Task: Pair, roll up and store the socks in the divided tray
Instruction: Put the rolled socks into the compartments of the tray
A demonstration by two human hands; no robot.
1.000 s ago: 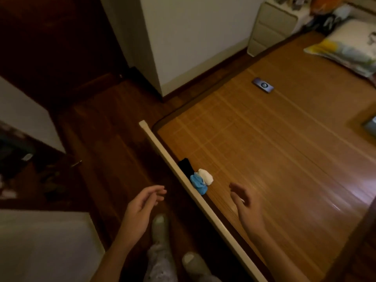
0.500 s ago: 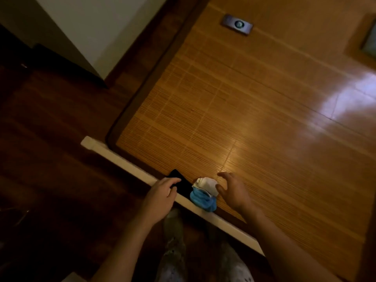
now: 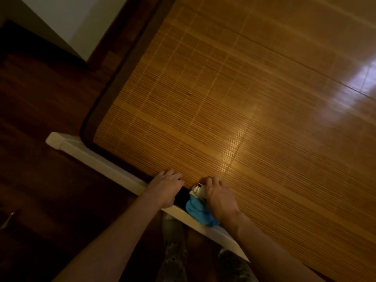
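We look down on a small heap of socks at the lower middle of the frame. It lies on the near edge of a bamboo mat (image 3: 223, 98), right against the white rail (image 3: 97, 157) that runs slantwise from the middle left to the bottom right. Both of our hands are on it, close together but not touching.

Our left hand (image 3: 165, 187) reaches across the rail and lies over the left end of the black sock (image 3: 181, 197), fingers bent and their tips down on the mat. We cannot tell whether they actually grip the sock.

Our right hand (image 3: 218, 197) is curled round the white sock (image 3: 197, 191), which shows at its fingertips just right of the black one. The blue sock (image 3: 198, 212) bulges out under its palm and hangs over the rail's top edge.

The mat has a dark border and fills the right and upper part of the frame, with a bright glare at the far right. Dark wooden floor (image 3: 40, 119) takes up the left side. A white wall (image 3: 67, 21) stands in the upper left corner. Below the rail at the bottom middle we see our two feet (image 3: 175, 241) on the floor.
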